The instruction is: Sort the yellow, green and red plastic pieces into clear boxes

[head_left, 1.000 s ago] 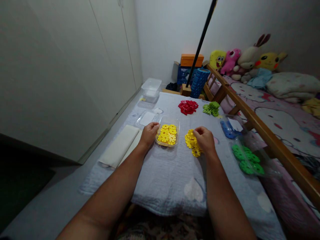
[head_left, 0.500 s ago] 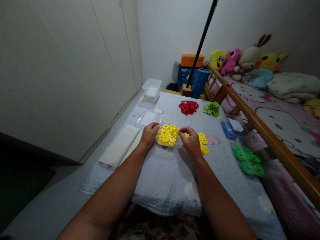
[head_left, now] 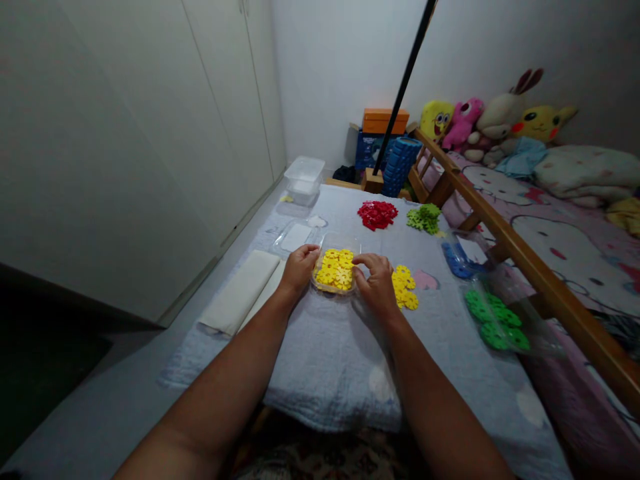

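A clear plastic tray (head_left: 334, 239) holds several yellow flower-shaped pieces (head_left: 335, 269) on a pale quilted cover (head_left: 330, 347). My left hand (head_left: 299, 268) curls around the tray's left edge and holds it. My right hand (head_left: 375, 283) rests at the tray's right edge, fingers bent over the rim; whether they pinch a piece is hidden. A loose pile of yellow pieces (head_left: 406, 287) lies just right of that hand.
Red pieces (head_left: 377, 214) and light green pieces (head_left: 423, 217) lie in piles farther back. Clear bags with blue pieces (head_left: 457, 260) and green pieces (head_left: 495, 320) sit right, by a wooden bed rail (head_left: 530, 267). Empty clear containers (head_left: 303, 179), a lid (head_left: 295, 235) and a folded white cloth (head_left: 241, 291) lie left.
My right hand moved left from the loose yellow pile to the tray's right rim. The left hand stayed on the tray.
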The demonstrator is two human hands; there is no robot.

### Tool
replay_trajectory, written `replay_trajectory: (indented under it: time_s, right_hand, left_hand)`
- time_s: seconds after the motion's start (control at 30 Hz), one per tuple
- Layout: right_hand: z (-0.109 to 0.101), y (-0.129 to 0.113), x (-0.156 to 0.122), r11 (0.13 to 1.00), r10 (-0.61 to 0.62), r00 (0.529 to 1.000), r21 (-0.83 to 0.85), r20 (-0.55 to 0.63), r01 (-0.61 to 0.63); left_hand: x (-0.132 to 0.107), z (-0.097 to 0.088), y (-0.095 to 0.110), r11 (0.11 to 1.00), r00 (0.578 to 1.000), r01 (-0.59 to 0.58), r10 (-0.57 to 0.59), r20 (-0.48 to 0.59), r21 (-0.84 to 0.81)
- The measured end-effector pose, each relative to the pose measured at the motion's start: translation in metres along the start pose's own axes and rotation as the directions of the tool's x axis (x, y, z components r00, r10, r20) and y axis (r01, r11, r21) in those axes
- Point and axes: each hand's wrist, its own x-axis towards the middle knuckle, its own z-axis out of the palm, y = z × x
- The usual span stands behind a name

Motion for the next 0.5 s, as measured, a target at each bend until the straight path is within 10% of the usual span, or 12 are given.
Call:
replay_trajectory:
  time_s: [0.5]
  right_hand:
    - [-0.017, 0.039, 0.005, 0.8, 0.309, 0.949, -0.558, 0.067, -0.222]
  left_hand:
    - [0.0, 0.0, 0.002, 1.0, 1.0, -0.001, 0.001, -0.009, 0.017]
